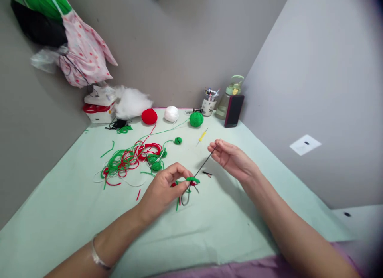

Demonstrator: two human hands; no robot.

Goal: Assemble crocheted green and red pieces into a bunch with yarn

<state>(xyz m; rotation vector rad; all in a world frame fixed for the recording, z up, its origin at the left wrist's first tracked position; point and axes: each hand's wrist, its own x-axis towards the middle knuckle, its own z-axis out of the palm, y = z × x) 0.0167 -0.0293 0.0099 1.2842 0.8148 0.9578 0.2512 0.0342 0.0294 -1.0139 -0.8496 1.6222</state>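
Note:
My left hand (166, 186) pinches a small green and red crocheted piece (193, 180) between thumb and fingers, above the table. Short green, red and black yarn ends hang below it. A strand of black yarn (206, 161) runs taut from the piece up to my right hand (231, 158), whose thumb and forefinger are closed on its far end. Whether a needle is at that end is too small to tell. Left of the piece lie small green crocheted balls (156, 166) and a tangle of green, red and white yarn (125, 160).
A yellow-handled crochet hook (203, 135) lies beyond my hands. Red (149, 116), white (171, 114) and green yarn balls (196, 119) line the back, near white stuffing (133, 103). A pen cup (209, 103), bottle (223, 106) and phone (234, 111) stand back right.

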